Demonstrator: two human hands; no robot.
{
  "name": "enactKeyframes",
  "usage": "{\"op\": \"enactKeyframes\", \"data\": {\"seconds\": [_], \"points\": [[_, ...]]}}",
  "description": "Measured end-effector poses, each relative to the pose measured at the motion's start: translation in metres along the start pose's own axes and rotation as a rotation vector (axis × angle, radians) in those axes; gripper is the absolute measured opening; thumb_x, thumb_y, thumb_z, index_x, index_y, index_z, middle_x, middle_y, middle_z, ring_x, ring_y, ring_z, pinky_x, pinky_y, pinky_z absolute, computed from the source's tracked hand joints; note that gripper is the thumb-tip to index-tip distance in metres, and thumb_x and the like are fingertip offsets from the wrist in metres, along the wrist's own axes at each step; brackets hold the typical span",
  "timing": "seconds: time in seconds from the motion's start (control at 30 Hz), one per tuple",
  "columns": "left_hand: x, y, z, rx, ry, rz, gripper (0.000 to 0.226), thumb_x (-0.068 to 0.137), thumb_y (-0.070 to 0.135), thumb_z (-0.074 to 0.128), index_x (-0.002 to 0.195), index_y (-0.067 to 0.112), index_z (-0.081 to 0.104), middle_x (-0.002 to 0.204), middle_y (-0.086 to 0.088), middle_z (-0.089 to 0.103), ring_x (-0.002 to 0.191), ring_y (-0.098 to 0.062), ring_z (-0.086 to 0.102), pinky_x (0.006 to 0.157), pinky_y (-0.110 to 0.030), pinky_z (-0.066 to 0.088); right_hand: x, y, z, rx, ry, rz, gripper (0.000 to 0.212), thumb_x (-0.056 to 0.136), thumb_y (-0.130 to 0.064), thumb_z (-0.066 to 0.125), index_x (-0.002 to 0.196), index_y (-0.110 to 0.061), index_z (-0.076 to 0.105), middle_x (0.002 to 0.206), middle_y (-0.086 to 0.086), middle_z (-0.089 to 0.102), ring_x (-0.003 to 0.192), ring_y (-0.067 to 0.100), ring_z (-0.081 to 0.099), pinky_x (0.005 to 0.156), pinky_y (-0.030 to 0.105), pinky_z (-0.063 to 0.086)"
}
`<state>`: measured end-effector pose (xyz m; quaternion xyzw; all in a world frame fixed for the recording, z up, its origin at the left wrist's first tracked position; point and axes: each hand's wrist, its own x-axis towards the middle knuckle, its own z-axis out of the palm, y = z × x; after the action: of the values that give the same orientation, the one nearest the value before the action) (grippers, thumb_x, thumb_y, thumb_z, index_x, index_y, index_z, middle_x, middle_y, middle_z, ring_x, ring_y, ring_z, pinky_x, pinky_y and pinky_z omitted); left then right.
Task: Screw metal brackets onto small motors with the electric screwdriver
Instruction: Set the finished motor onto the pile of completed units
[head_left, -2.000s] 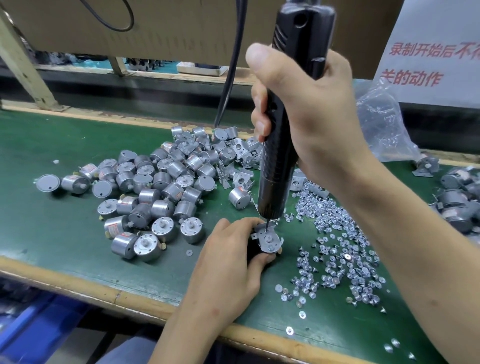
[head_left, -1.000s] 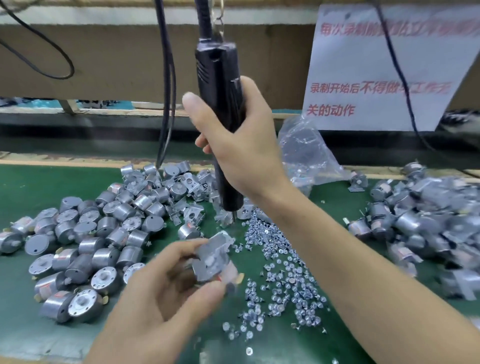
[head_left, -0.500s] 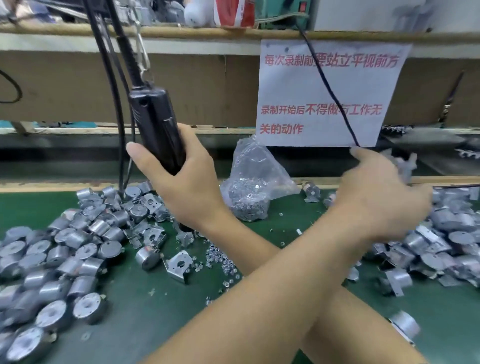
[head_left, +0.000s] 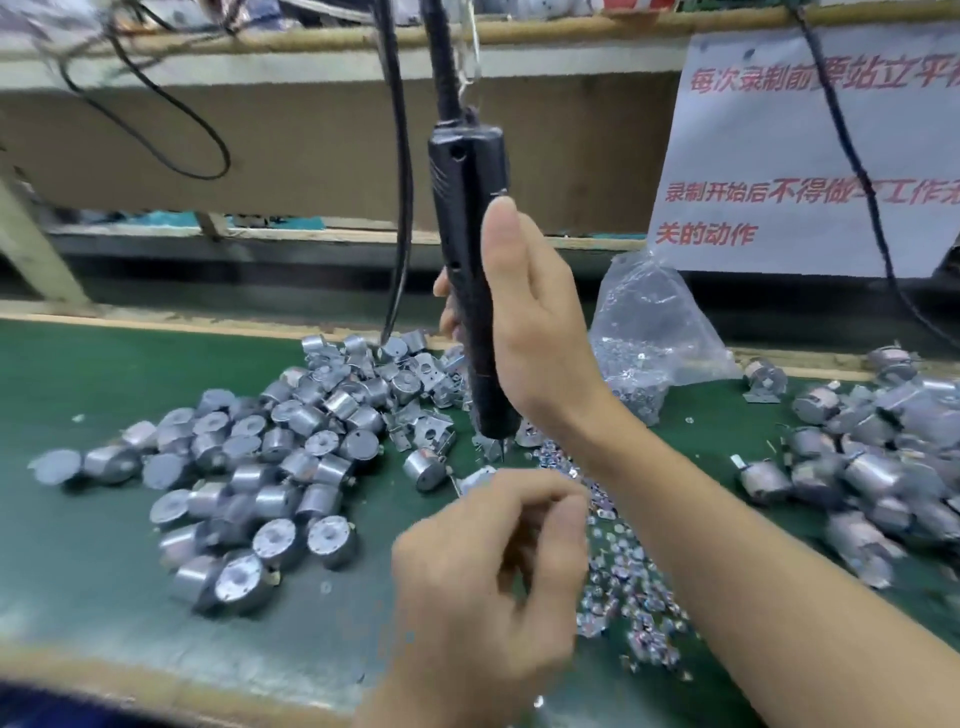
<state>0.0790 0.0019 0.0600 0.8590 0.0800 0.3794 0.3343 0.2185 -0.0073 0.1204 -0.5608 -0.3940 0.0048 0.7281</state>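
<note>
The black, slim-bodied electric screwdriver (head_left: 464, 234) hangs upright from its cord over the green bench mat (head_left: 78, 530). The right hand (head_left: 535, 322) grips its barrel, fingers wrapped round the far side and thumb pointing up along the near side. Its bit tip sits just above the mat, near a small heap of bent silver metal brackets (head_left: 426, 410). Just left of the brackets lies a wide pile of small round silver motors (head_left: 260, 467). The left hand (head_left: 488, 587) is low in front, blurred, with fingers curled and tips drawn together; I cannot tell whether they pinch anything. Loose shiny screws (head_left: 628, 587) are strewn beside it to the right. Further right is a heap of motors with brackets on (head_left: 872, 467), and behind lies a crumpled clear plastic bag (head_left: 649, 322).
</note>
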Motion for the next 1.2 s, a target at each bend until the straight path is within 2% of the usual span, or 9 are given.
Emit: {"op": "enactKeyframes", "data": {"seconds": [0.1, 0.2, 0.3, 0.43, 0.53, 0.67, 0.77, 0.83, 1.2], "points": [[-0.01, -0.03, -0.017, 0.29, 0.122, -0.022, 0.014, 0.091, 0.03, 0.062, 0.096, 0.017, 0.068, 0.081, 0.013, 0.062, 0.071, -0.001, 0.056, 0.066, -0.01, 0.041, -0.002, -0.001, 0.004, 0.039, -0.006, -0.025, 0.033, 0.101, -0.047, 0.047, 0.093, -0.016, 0.052, 0.079, 0.008, 0.069, 0.065, 0.025, 0.068, 0.058, 0.037, 0.053], [-0.017, -0.063, -0.032, 0.661, 0.033, -0.331, 0.037, 0.079, 0.035, 0.073, 0.105, 0.01, 0.067, 0.102, -0.01, 0.061, 0.094, -0.031, 0.052, 0.078, -0.041, 0.047, -0.005, -0.001, 0.009, 0.125, -0.037, 0.014, 0.026, 0.101, -0.038, 0.049, 0.097, -0.013, 0.046, 0.081, 0.011, 0.069, 0.061, 0.029, 0.067, 0.057, 0.037, 0.053], [-0.023, -0.077, -0.042, 0.779, -0.083, -0.528, 0.05, 0.075, 0.042, 0.077, 0.11, 0.009, 0.065, 0.106, -0.018, 0.056, 0.098, -0.039, 0.049, 0.083, -0.048, 0.045, -0.004, 0.001, 0.007, 0.107, -0.046, 0.032, 0.032, 0.103, -0.039, 0.044, 0.095, -0.009, 0.042, 0.071, 0.009, 0.061, 0.051, 0.027, 0.054, 0.048, 0.036, 0.048], [-0.024, -0.08, -0.045, 0.721, -0.103, -0.548, 0.044, 0.078, 0.035, 0.078, 0.114, 0.015, 0.064, 0.108, -0.013, 0.056, 0.1, -0.036, 0.054, 0.082, -0.044, 0.045, 0.0, 0.006, -0.003, 0.149, -0.109, 0.092, 0.058, 0.1, -0.05, 0.031, 0.093, 0.004, 0.05, 0.064, 0.01, 0.054, 0.045, 0.024, 0.045, 0.045, 0.031, 0.04], [-0.024, -0.079, -0.042, 0.635, -0.09, -0.528, 0.032, 0.081, 0.031, 0.075, 0.109, 0.021, 0.064, 0.103, -0.005, 0.056, 0.092, -0.03, 0.058, 0.073, -0.037, 0.042, 0.005, 0.007, -0.014, 0.287, -0.202, 0.203, 0.065, 0.094, -0.062, 0.02, 0.085, -0.008, 0.055, 0.061, 0.006, 0.05, 0.043, 0.02, 0.042, 0.045, 0.028, 0.037], [-0.026, -0.076, -0.029, 0.465, -0.14, -0.346, 0.025, 0.079, 0.023, 0.073, 0.101, 0.026, 0.063, 0.098, 0.007, 0.052, 0.077, -0.018, 0.056, 0.066, -0.029, 0.038, 0.007, 0.013, -0.023, 0.374, -0.299, 0.292, 0.07, 0.091, -0.069, 0.015, 0.08, -0.013, 0.055, 0.059, 0.004, 0.046, 0.041, 0.018, 0.039, 0.045, 0.025, 0.036], [-0.028, -0.076, -0.015, 0.384, -0.194, -0.271, 0.029, 0.08, 0.027, 0.073, 0.106, 0.029, 0.06, 0.102, 0.013, 0.052, 0.09, -0.012, 0.055, 0.073, -0.025, 0.041, 0.006, 0.019, -0.023, 0.394, -0.356, 0.311, 0.071, 0.092, -0.068, 0.013, 0.079, -0.012, 0.054, 0.057, 0.004, 0.046, 0.039, 0.017, 0.039, 0.045, 0.025, 0.035], [-0.03, -0.079, -0.008, 0.364, -0.205, -0.257, 0.032, 0.081, 0.031, 0.073, 0.11, 0.03, 0.059, 0.103, 0.014, 0.054, 0.098, -0.01, 0.052, 0.078, -0.019, 0.034, 0.005, 0.022, -0.023, 0.42, -0.395, 0.346, 0.072, 0.092, -0.068, 0.012, 0.077, -0.012, 0.054, 0.056, 0.004, 0.045, 0.038, 0.017, 0.038, 0.044, 0.026, 0.033], [-0.031, -0.087, -0.004, 0.292, -0.202, -0.202, 0.034, 0.081, 0.024, 0.073, 0.113, 0.027, 0.06, 0.102, 0.02, 0.06, 0.096, -0.008, 0.05, 0.084, -0.013, 0.033, 0.002, 0.032, -0.02, 0.473, -0.452, 0.401, 0.071, 0.092, -0.068, 0.016, 0.075, -0.011, 0.056, 0.055, 0.005, 0.044, 0.037, 0.018, 0.036, 0.042, 0.026, 0.03]]}}
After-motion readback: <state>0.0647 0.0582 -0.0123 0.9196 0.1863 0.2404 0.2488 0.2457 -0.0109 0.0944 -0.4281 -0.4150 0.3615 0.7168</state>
